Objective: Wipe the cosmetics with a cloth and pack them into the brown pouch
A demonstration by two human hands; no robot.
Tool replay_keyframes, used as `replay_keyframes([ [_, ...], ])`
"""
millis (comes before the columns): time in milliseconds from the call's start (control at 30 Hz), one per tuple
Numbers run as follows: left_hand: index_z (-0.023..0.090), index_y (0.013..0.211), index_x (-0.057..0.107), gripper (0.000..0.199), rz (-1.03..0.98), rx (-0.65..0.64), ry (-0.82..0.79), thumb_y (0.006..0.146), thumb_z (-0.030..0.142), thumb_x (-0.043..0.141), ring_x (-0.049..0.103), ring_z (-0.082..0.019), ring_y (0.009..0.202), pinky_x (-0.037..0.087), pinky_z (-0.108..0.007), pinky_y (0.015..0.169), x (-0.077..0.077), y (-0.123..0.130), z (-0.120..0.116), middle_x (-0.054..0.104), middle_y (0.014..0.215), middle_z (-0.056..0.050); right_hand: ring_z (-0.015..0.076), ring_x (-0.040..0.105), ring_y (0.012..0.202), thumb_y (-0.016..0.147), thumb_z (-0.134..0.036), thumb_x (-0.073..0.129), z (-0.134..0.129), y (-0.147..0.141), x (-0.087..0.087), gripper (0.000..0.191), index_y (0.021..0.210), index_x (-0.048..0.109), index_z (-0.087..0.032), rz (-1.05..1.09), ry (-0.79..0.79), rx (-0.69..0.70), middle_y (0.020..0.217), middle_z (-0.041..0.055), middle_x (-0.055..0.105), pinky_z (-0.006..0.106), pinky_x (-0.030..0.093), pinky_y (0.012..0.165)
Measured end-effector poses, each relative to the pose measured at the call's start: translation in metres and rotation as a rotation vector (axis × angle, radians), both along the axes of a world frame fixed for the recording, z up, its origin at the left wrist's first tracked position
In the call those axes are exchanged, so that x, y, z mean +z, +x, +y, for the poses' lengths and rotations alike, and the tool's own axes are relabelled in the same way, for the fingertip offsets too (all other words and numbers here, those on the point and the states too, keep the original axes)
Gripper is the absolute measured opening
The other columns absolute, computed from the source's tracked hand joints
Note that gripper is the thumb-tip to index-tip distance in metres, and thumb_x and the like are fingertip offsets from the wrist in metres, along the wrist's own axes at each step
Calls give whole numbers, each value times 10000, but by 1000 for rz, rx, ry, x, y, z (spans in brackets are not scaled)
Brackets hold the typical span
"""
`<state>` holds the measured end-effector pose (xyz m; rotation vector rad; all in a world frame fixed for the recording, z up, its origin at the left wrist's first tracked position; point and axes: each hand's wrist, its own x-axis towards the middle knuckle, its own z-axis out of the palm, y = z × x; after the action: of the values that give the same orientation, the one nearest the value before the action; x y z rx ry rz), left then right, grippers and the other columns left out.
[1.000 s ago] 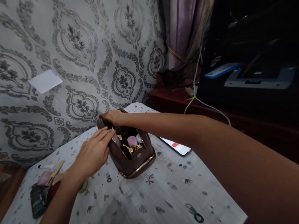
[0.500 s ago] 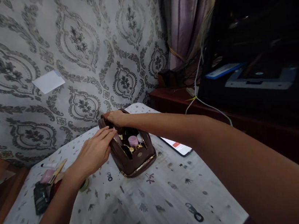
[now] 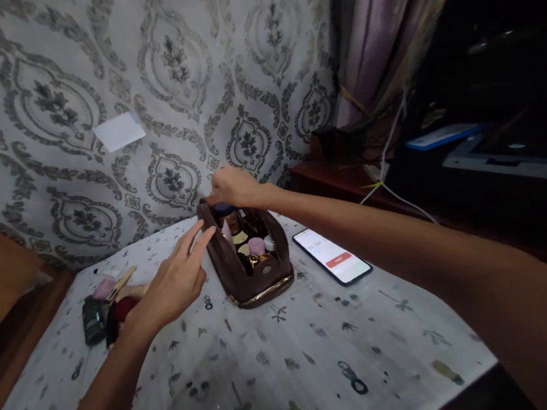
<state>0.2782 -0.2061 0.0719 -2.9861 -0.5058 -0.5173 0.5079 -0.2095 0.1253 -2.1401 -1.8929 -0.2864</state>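
A dark brown cosmetic bag (image 3: 251, 287) stands unzipped on the white patterned cloth. Inside it I see a pink-lidded jar (image 3: 256, 245), a dark-capped bottle (image 3: 229, 219) and several gold-coloured pieces. My left hand (image 3: 175, 282) is at the bag's left side, fingers stretched out, the tips at its upper edge; whether they press on it I cannot tell. Over the bag's far end is my right hand (image 3: 237, 187), its fingers curled closed near the far left rim. What those fingers hold, if anything, is hidden behind the hand.
A lit phone (image 3: 333, 257) lies right of the bag. To the left lie a dark bottle (image 3: 94, 319), a pink item (image 3: 105, 288) and a wooden-looking stick (image 3: 122, 283). The patterned wall rises behind. A white cable (image 3: 394, 128) hangs at the right by a dark red ledge (image 3: 319, 167).
My right hand has risen from inside the bag's far end to above its rim. The left hand's fingers have spread slightly. The view has shifted left, showing more of the phone.
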Motion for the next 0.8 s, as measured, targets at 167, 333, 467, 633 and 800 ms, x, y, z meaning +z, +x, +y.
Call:
replay_keyframes([
  [167, 197, 1421, 455, 587, 17, 48, -170, 856, 53, 385, 609, -224, 1183, 515, -356, 981, -40, -46, -12, 623, 1308, -99, 150, 527, 627, 944, -287, 466, -60, -41, -2, 310, 697, 595, -152, 148, 447, 242, 658, 37, 575, 274, 335, 619],
  [333, 203, 1199, 630, 434, 66, 119, -291, 849, 57, 418, 677, -227, 1013, 542, -364, 882, -81, -90, -13, 704, 1147, -85, 95, 410, 559, 961, -252, 454, -100, -99, -64, 345, 628, 488, -169, 269, 343, 737, 636, -5, 498, 257, 256, 561],
  [467, 195, 1091, 673, 339, -15, 234, -380, 869, 110, 433, 684, -221, 936, 529, -346, 846, -93, -117, -8, 735, 1016, -66, 84, 406, 536, 925, -225, 539, -93, -132, -126, 327, 610, 477, -168, 435, 78, 711, 624, -16, 509, 247, 251, 546],
  [633, 180, 1071, 676, 318, -204, 475, -287, 870, 179, 429, 669, -221, 846, 520, -348, 797, -93, -148, 20, 728, 953, -64, 101, 484, 579, 850, -184, 591, -70, -158, -164, 228, 629, 543, -165, 702, -75, 627, 629, -7, 572, 222, 321, 570],
  [800, 163, 1207, 611, 367, -234, 785, -168, 915, 311, 445, 632, -276, 1052, 495, -391, 915, -84, -166, 62, 644, 1174, -133, 104, 518, 509, 842, -210, 555, -56, -182, -184, 147, 704, 592, -176, 1196, -184, 502, 582, -23, 600, 208, 386, 517],
])
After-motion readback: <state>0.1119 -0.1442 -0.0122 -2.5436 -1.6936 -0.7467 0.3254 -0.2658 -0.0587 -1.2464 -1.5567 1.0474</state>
